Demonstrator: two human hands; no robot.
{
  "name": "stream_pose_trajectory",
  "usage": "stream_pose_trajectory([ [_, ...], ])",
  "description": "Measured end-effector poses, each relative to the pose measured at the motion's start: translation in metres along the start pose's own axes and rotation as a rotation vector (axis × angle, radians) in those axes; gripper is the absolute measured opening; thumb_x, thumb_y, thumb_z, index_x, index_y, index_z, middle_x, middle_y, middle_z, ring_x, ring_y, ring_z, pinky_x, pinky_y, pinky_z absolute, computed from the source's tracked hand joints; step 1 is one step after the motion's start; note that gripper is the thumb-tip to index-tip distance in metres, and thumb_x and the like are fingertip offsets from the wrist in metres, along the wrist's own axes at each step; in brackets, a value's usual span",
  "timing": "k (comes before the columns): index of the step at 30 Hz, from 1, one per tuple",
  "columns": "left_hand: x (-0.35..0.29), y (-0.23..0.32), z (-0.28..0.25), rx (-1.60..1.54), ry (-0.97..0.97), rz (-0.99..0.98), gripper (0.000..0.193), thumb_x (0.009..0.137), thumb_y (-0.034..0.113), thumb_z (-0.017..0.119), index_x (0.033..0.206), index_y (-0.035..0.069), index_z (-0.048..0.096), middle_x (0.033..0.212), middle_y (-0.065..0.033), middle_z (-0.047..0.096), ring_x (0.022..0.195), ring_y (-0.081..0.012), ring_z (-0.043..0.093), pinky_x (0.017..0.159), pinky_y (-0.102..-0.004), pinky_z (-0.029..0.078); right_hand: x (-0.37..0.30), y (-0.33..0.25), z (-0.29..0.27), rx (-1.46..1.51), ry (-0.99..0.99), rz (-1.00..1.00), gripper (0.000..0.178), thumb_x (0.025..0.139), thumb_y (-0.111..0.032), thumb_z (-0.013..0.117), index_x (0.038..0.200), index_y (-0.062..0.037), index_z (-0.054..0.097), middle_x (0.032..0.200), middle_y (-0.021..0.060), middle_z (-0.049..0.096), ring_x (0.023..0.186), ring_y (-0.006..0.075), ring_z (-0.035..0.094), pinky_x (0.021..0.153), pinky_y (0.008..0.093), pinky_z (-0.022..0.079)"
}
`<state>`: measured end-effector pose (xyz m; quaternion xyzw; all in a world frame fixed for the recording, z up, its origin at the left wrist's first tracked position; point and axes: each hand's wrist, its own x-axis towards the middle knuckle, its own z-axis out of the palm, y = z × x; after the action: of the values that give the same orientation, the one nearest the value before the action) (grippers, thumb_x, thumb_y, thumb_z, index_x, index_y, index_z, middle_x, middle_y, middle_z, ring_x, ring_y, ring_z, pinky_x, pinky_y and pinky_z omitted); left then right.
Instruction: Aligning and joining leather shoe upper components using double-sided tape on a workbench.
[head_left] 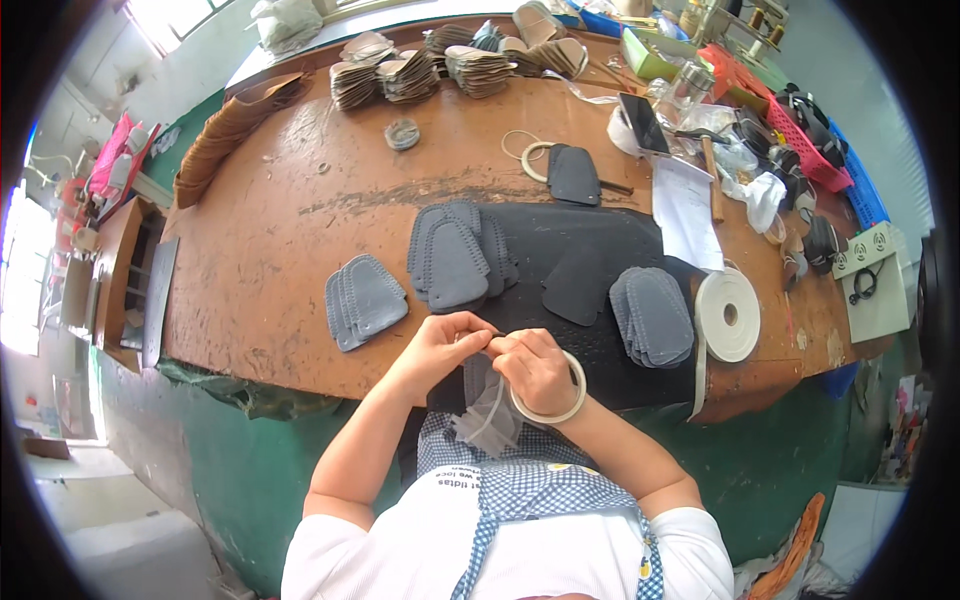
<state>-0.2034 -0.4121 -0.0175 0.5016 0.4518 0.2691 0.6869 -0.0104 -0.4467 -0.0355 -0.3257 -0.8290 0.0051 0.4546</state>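
My left hand [447,350] and my right hand [537,370] meet at the table's front edge, fingertips pinched together. Between them a grey shoe-upper piece [477,385] is gripped; its lower part hangs under the hands and the rest is hidden by fingers. A thin pale strip and some translucent film [490,420] dangle below, over my lap. Around my right wrist sits a cream roll of narrow tape [579,388]. Just beyond the hands lies a stack of grey pieces with notched edges [452,265]. Smaller stacks of similar pieces flank it, one left [365,302] and one right [654,318].
A black mat [620,235] covers the near middle of the brown table [260,260]. A white tape roll [727,315], papers [687,215], a phone [643,123] and a hammer [713,180] are at right. Bundles of brown insoles [410,77] line the back.
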Motion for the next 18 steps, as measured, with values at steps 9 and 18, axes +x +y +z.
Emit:
stream_pose_trajectory([
  [9,0.007,0.000,0.000,0.456,0.598,0.467,0.012,0.097,0.006,0.065,0.097,-0.004,0.070,0.064,0.0000,0.059,0.059,-0.0015,0.046,0.051,-0.0244,0.040,-0.005,-0.021,-0.004,0.235,-0.149,0.183,0.014,0.073,0.003,0.070,0.079,-0.0035,0.058,0.081,0.0110,0.065,0.076,0.0273,0.064,0.071,0.0353,0.051],
  [18,0.088,0.054,-0.101,0.708,0.744,0.435,0.046,0.091,0.034,0.076,0.120,-0.001,0.066,0.109,-0.0185,0.071,0.100,-0.0273,0.070,0.087,-0.0375,0.054,-0.026,-0.040,-0.030,0.713,-0.394,0.703,0.020,0.077,0.003,0.080,0.081,-0.0007,0.062,0.094,0.0143,0.072,0.085,0.0232,0.071,0.071,0.0319,0.056],
])
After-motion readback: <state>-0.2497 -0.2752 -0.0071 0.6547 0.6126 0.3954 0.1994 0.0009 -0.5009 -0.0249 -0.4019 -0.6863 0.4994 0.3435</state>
